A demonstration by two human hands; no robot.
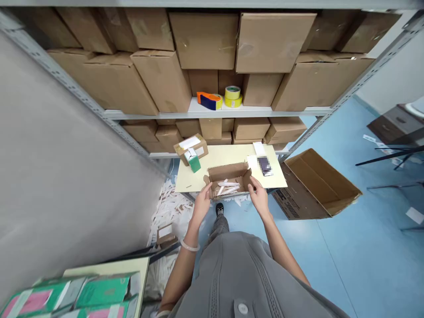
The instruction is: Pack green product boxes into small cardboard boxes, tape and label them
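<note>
A small cardboard box (228, 170) with its top open is at the front edge of the cream table, and several thin white strips (228, 185) lie inside it. At its left end, my left hand (202, 203) grips the box wall, fingers closed on the side. Gripping the opposite end is my right hand (259, 198), with its thumb near the rim. Behind the box to the left, a green-and-white carton (192, 160) leans by a taped cardboard box (195, 145). A dark, blurred-out item (265, 165) lies to the right on white paper.
Metal shelving (218, 114) full of cardboard boxes stands ahead, with yellow tape rolls (232, 98) and an orange tape dispenser (209, 100). A large open carton (314, 185) sits on the floor at right. Paper scraps (168, 207) and green packages (102, 292) are at left.
</note>
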